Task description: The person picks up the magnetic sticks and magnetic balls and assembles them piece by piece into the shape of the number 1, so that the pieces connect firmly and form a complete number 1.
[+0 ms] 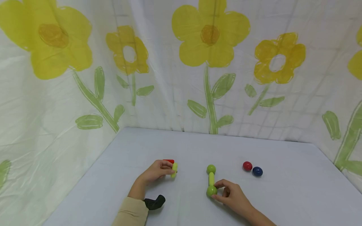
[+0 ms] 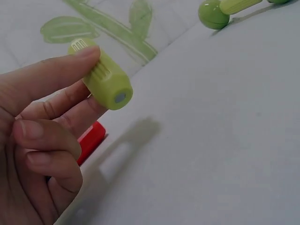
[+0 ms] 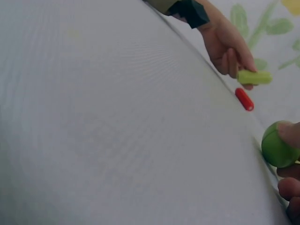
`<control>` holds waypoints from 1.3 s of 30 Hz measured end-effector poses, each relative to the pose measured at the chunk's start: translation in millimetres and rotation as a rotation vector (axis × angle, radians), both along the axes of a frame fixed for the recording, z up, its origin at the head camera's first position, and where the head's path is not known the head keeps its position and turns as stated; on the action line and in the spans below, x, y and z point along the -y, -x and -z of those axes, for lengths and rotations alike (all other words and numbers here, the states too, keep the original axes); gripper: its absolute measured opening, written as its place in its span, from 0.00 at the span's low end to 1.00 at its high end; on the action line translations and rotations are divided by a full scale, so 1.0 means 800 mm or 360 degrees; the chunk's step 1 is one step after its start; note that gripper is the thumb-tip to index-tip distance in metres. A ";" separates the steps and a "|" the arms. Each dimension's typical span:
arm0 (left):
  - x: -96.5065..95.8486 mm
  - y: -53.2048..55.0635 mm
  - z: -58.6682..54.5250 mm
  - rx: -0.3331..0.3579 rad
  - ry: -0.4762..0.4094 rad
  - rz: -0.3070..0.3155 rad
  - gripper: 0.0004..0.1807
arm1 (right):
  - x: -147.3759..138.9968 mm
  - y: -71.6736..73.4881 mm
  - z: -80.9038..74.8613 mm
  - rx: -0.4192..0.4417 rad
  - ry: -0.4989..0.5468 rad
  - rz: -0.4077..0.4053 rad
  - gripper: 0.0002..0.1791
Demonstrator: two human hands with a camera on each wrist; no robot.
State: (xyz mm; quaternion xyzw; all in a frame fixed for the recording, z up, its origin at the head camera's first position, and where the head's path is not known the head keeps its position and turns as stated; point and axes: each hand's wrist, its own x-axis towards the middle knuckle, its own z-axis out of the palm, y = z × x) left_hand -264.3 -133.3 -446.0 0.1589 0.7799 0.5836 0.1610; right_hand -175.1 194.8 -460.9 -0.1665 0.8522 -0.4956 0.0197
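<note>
My left hand pinches a yellow-green magnetic rod between thumb and fingers. A grey metal disc shows at the rod's end, and its shadow falls on the table apart from it. Behind that hand lies a red rod, partly covered by the fingers in the head view. My right hand grips the near green ball with thumb and fingertips. A second yellow-green rod joins this ball to another green ball farther off, in a dumbbell shape.
To the right on the white table sit a red ball and a dark blue ball, side by side. A black wrist device juts from the left sleeve. A flower-printed curtain hangs behind the table.
</note>
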 end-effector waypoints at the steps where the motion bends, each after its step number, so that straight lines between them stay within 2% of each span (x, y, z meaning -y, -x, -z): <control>1: -0.004 0.000 0.001 0.0008 -0.0015 0.0013 0.15 | 0.000 0.001 0.000 -0.0003 -0.0004 0.0005 0.18; 10: -0.039 -0.007 0.006 0.0083 -0.0057 0.0146 0.18 | 0.000 0.009 0.002 -0.0064 -0.0013 0.0013 0.17; 18: -0.063 -0.015 0.007 0.0148 -0.0050 0.0164 0.16 | 0.000 0.020 0.003 -0.0100 -0.0026 0.0032 0.16; 23: -0.079 -0.022 0.005 0.0167 0.0020 0.0194 0.14 | 0.001 0.027 0.003 -0.0080 -0.0021 0.0051 0.17; 30: -0.091 -0.027 0.004 0.0161 0.0046 0.0219 0.13 | 0.003 0.032 0.002 -0.0052 -0.0031 0.0077 0.16; 39: -0.099 -0.032 0.002 0.0221 0.0059 0.0261 0.12 | 0.002 0.041 0.005 -0.0106 0.0070 0.0062 0.17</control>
